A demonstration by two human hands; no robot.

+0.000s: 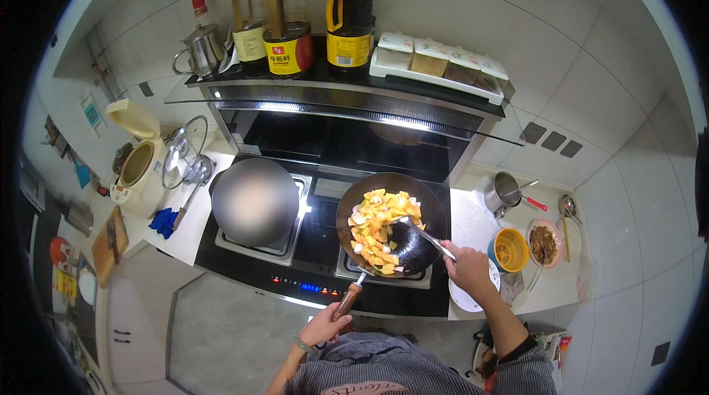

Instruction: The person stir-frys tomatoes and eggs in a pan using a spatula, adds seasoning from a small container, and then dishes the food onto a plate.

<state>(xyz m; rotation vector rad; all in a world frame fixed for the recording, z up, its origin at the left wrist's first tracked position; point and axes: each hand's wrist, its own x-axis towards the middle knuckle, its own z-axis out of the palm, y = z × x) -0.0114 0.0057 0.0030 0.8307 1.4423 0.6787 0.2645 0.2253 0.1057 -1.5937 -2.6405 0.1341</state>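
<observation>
A dark wok [429, 245] stands on the right burner of the black cooktop. Sliced orange-yellow vegetable pieces [368, 234], mixed with white and a few green bits, lie in it along the left side and top. My left hand [325, 322] is closed around the wok's wooden handle [347, 302] at the front edge. With my right hand [468, 268] I grip a metal spatula [427, 235], its head down among the pieces. Beside my right forearm, a white plate [466, 298] is partly covered by the arm.
A second round pan [255, 201], its contents blurred, occupies the left burner. On the right counter are an orange basket [508, 251], a bowl of brown food [544, 245] and a steel pot [503, 192]. Sauce bottles [288, 35] and a seasoning box [437, 65] line the shelf. An open rice cooker [138, 173] stands left.
</observation>
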